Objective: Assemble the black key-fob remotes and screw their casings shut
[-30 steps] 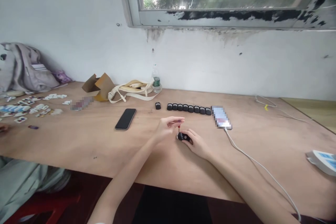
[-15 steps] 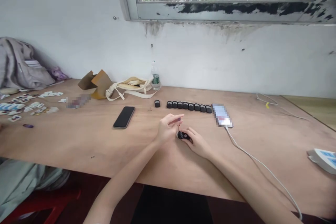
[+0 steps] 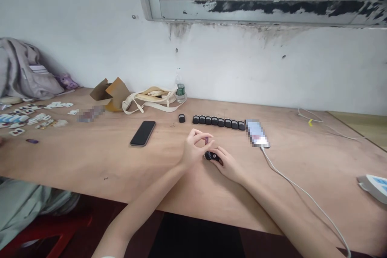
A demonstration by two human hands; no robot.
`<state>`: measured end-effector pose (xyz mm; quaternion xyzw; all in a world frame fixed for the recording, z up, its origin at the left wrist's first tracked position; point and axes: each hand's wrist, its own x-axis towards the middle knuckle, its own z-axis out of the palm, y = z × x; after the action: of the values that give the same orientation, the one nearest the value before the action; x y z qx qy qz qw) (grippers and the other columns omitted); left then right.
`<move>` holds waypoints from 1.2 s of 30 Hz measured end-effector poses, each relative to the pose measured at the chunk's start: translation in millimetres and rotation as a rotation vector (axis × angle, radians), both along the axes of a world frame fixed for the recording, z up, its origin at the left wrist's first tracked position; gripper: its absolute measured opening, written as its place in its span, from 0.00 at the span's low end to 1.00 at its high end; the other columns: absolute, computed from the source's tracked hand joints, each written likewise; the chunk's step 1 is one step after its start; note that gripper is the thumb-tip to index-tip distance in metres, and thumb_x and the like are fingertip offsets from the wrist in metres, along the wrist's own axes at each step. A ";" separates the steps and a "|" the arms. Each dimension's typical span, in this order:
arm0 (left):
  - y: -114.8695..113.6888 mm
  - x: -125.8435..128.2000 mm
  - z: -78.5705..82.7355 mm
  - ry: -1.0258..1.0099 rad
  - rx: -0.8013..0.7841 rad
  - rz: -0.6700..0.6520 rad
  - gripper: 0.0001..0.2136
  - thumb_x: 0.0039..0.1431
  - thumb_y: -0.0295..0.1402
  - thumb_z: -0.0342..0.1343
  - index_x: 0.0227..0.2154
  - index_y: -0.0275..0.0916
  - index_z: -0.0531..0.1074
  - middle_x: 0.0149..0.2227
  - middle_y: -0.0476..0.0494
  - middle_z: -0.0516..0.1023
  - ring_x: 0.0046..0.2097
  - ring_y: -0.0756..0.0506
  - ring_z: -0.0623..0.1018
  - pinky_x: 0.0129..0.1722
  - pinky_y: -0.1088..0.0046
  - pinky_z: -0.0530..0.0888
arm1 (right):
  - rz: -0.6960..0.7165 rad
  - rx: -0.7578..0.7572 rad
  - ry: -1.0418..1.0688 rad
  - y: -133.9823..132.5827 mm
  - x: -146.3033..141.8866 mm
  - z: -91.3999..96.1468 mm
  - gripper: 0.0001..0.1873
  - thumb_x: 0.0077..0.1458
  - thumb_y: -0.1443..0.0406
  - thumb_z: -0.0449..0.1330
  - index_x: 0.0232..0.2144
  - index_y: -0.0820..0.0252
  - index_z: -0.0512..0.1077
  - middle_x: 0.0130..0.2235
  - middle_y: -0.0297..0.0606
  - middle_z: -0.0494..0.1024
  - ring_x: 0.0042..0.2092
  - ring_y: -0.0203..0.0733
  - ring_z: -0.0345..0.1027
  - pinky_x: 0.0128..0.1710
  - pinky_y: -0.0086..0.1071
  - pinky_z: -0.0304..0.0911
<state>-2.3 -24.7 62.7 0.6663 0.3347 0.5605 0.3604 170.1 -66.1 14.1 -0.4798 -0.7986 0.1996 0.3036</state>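
From my distant seat I see the left hand (image 3: 192, 148) pinched narrow, with a small purple piece (image 3: 207, 140) between thumb and fingers. The right hand (image 3: 229, 167) is closed around a black object (image 3: 212, 156), which is on the table (image 3: 181, 193) just beside the left fingertips. Behind both hands I observe a row of black pieces (image 3: 221, 122), and a dark phone (image 3: 143, 133) lies to the left.

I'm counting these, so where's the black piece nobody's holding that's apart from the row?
In the head view, that black piece sits just left of the row of black pieces, in front of the bottle.
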 end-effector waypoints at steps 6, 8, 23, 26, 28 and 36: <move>1.9 0.2 -1.0 0.035 -0.029 0.184 0.07 0.52 0.35 0.63 0.35 0.43 0.79 0.30 0.49 0.70 0.33 0.51 0.75 0.37 0.74 0.73 | -0.010 0.012 -0.012 -2.1 -1.5 0.4 0.17 0.61 0.66 0.52 0.52 0.48 0.64 0.45 0.40 0.71 0.44 0.44 0.69 0.44 0.41 0.68; 3.9 -0.4 -2.5 0.023 -0.037 0.163 0.09 0.53 0.35 0.62 0.37 0.44 0.79 0.30 0.49 0.71 0.33 0.51 0.75 0.37 0.75 0.74 | -0.018 0.011 -0.018 -2.6 -2.1 0.1 0.16 0.61 0.66 0.52 0.51 0.48 0.65 0.44 0.39 0.71 0.43 0.44 0.69 0.43 0.41 0.69; 6.7 -7.1 -1.0 -0.044 -0.077 -0.090 0.10 0.56 0.31 0.59 0.41 0.40 0.77 0.35 0.45 0.73 0.38 0.49 0.76 0.42 0.74 0.76 | -0.029 -0.003 -0.027 -2.8 -2.4 -1.2 0.17 0.61 0.65 0.52 0.52 0.47 0.65 0.43 0.38 0.71 0.42 0.43 0.69 0.42 0.40 0.68; 6.6 -8.9 1.5 0.006 -0.027 -0.118 0.09 0.57 0.31 0.58 0.40 0.40 0.77 0.35 0.44 0.74 0.36 0.50 0.76 0.39 0.75 0.75 | -0.034 0.009 -0.027 -2.9 -2.2 -1.8 0.16 0.61 0.65 0.53 0.51 0.48 0.66 0.42 0.38 0.72 0.41 0.43 0.69 0.42 0.40 0.69; 6.8 -11.1 3.4 0.057 0.007 -0.160 0.08 0.58 0.31 0.56 0.39 0.40 0.77 0.35 0.44 0.75 0.34 0.50 0.76 0.36 0.75 0.74 | -0.036 0.015 -0.017 -2.5 -1.5 -3.4 0.16 0.61 0.65 0.53 0.51 0.48 0.66 0.43 0.38 0.72 0.42 0.43 0.70 0.43 0.40 0.69; 8.4 -17.9 9.7 0.087 0.017 -0.350 0.08 0.57 0.28 0.54 0.38 0.36 0.77 0.38 0.41 0.77 0.39 0.47 0.77 0.39 0.73 0.75 | 0.026 -0.042 0.078 2.1 1.7 -4.1 0.17 0.61 0.66 0.53 0.51 0.47 0.65 0.50 0.36 0.73 0.50 0.44 0.69 0.49 0.41 0.66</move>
<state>-20.2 -16.3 72.4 0.7412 0.2241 0.4625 0.4319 171.8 -63.9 10.0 -0.4673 -0.7882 0.2386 0.3216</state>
